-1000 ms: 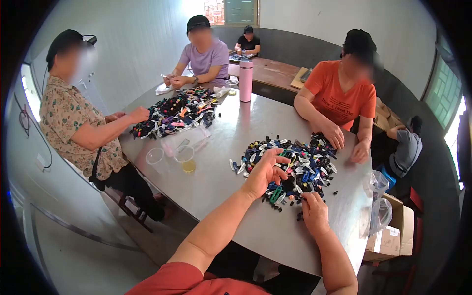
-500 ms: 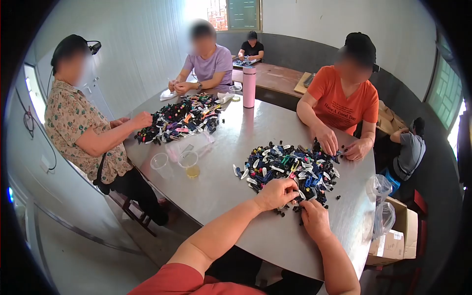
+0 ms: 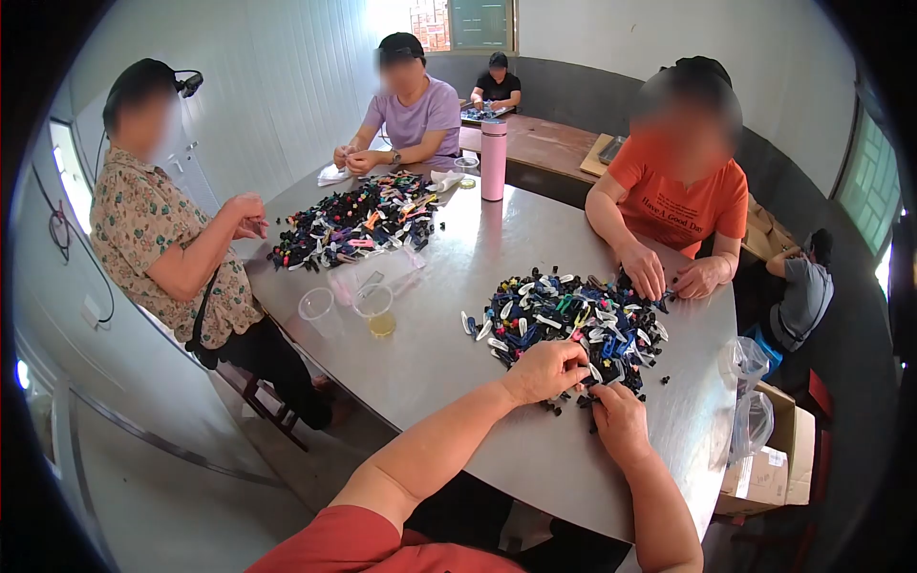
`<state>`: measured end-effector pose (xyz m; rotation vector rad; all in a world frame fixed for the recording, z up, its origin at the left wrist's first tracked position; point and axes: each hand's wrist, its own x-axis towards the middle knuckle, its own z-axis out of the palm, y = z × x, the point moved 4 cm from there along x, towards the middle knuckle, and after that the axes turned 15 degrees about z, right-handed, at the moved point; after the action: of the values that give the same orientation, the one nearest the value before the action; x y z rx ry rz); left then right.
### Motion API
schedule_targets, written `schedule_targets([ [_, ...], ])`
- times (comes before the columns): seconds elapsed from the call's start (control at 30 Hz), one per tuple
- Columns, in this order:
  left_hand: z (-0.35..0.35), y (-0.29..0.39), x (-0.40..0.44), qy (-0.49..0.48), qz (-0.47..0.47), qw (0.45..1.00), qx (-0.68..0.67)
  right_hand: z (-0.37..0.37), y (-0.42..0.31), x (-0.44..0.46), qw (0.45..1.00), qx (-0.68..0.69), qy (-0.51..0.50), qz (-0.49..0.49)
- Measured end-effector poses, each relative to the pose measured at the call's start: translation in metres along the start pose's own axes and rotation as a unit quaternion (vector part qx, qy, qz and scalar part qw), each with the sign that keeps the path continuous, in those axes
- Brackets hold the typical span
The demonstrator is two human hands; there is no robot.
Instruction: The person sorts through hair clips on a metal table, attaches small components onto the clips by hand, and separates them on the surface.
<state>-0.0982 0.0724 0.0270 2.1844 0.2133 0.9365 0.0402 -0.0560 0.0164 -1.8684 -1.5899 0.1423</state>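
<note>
Nearest my camera, at the bottom of the frame, I see a red sleeve, with two bare arms reaching up from there to the centre right. The left hand has its fingers curled close together at the near edge of a pile of hair clips; a white clip shows by its fingertips, but I cannot tell whether it is gripped. The right hand, just beside it and lower, has its fingers bent narrow at the same edge; I cannot make out what it holds. The pile, mostly black, white and blue, sits right of centre on the metal counter. At lower right I have a cardboard box with a clear plastic bag near its top. Left of centre stand two clear cups. Across the pile, at upper right, a person in orange has both hands at its far edge. At upper left I see a second pile, a person in a floral shirt beside it, then an upright pink bottle and a person in purple. Farthest back, at top centre, sits a person in black.
</note>
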Motion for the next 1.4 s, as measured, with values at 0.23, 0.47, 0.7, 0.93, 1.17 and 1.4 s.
schedule_targets([
  [0.23, -0.0003, 0.0017, 0.0005, -0.001, -0.001, 1.0, 0.003, 0.0002, -0.0012, 0.0003, 1.0, -0.006, 0.004, -0.007],
  [0.47, 0.0007, 0.0027, 0.0007, -0.006, -0.011, 1.0, -0.006, -0.0023, -0.0032, 0.0, 1.0, 0.009, -0.001, 0.0],
  [0.7, 0.0018, 0.001, 0.0004, -0.006, -0.012, 1.0, -0.003, -0.0028, -0.0031, 0.0004, 1.0, 0.013, -0.003, -0.002],
  [0.93, 0.0014, -0.0017, -0.0005, -0.009, -0.011, 1.0, -0.008, -0.0006, -0.0007, 0.0, 1.0, -0.006, -0.006, -0.004],
  [1.17, 0.0008, -0.004, -0.001, -0.002, 0.002, 1.0, -0.006, 0.0012, 0.002, -0.0002, 1.0, -0.004, -0.005, 0.001],
  [1.4, 0.0005, -0.0053, -0.0013, 0.004, 0.008, 1.0, 0.006, 0.001, 0.0017, -0.0008, 1.0, 0.0, -0.004, 0.003],
])
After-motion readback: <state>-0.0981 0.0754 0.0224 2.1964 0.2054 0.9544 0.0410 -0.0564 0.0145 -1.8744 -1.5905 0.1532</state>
